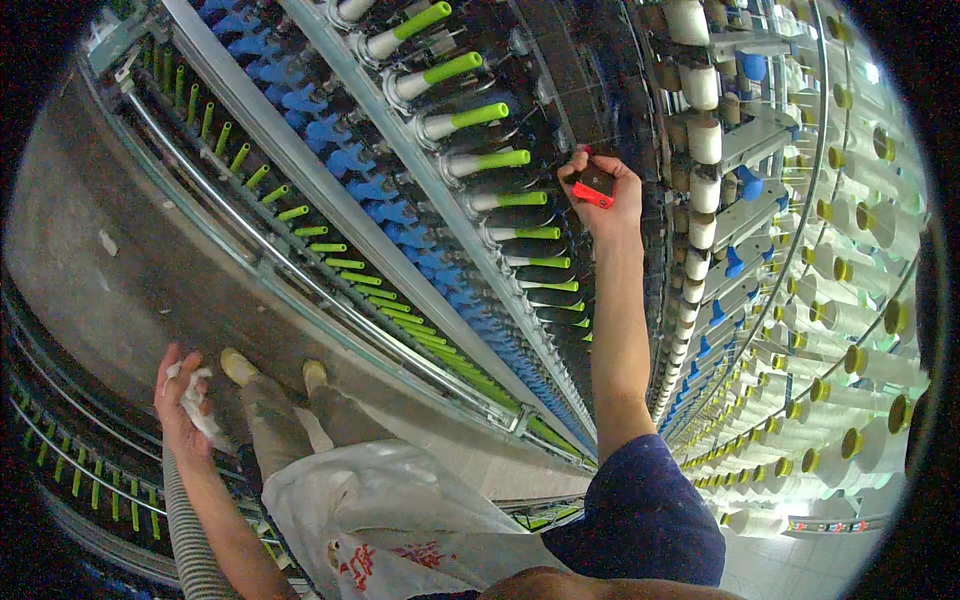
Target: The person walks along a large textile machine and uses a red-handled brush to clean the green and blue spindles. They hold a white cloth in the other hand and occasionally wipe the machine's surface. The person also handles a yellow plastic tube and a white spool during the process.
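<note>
My right hand (612,200) is stretched up to the dark face of a long textile spinning machine. Its fingers are closed round a small red and black block-shaped part (594,186), whose exact kind I cannot make out. Just left of that hand runs a row of bobbins with bright green tips (523,199) on white bases. My left hand (186,410) hangs low at the left, above the aisle floor. Its fingers are curled round a wad of white fibre (197,398), apart from the machine.
Blue parts (340,155) and a lower row of green tubes (294,213) follow a metal rail. White rollers (703,140) line the right, beside large yarn spools (862,360). A ribbed grey hose (184,520) passes my left forearm. White scraps (107,241) lie on the floor.
</note>
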Demonstrator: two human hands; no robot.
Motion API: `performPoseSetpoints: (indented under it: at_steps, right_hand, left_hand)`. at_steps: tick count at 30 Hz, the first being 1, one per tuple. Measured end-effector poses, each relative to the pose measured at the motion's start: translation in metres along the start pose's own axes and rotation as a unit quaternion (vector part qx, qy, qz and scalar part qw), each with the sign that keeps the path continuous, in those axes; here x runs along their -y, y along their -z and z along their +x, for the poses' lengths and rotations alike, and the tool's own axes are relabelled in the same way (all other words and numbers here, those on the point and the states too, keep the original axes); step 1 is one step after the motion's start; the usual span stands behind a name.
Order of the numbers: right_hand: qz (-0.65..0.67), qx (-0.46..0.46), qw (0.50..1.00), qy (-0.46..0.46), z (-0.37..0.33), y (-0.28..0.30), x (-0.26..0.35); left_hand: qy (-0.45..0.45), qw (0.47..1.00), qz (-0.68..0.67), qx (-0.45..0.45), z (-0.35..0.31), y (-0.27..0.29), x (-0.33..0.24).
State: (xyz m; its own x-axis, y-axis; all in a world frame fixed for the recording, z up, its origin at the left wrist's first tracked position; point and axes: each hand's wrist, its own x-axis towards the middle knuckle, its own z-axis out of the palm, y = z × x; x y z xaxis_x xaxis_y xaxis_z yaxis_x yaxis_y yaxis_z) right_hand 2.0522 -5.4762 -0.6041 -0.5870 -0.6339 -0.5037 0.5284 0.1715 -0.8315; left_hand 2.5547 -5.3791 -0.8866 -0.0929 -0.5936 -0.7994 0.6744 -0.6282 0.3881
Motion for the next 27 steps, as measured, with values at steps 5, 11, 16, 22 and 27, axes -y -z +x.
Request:
performPoseSetpoints:
  at_steps: [5, 11, 16, 22, 27]
  right_hand:
    - [-0.081, -0.039, 0.994, 0.060, -0.046, -0.018, -0.039]
    - [-0.390, 0.026, 0.915, 0.104, -0.226, -0.008, -0.202]
    - [-0.506, 0.313, 0.786, -0.170, -0.263, -0.041, -0.264]
    - [-0.456, 0.372, 0.789, -0.177, -0.220, -0.103, -0.255]
    - [-0.301, 0.250, 0.918, -0.068, -0.156, -0.184, -0.246]
  left_hand:
    - [0.027, 0.997, 0.045, 0.058, 0.005, -0.018, -0.023]
    - [0.077, 0.993, 0.027, 0.081, -0.022, -0.103, -0.049]
    - [0.010, 0.984, -0.038, 0.176, -0.028, -0.130, -0.102]
    - [-0.085, 0.982, -0.141, -0.090, 0.044, -0.059, -0.233]
    - [-0.138, 0.976, -0.139, -0.091, 0.084, -0.028, -0.292]
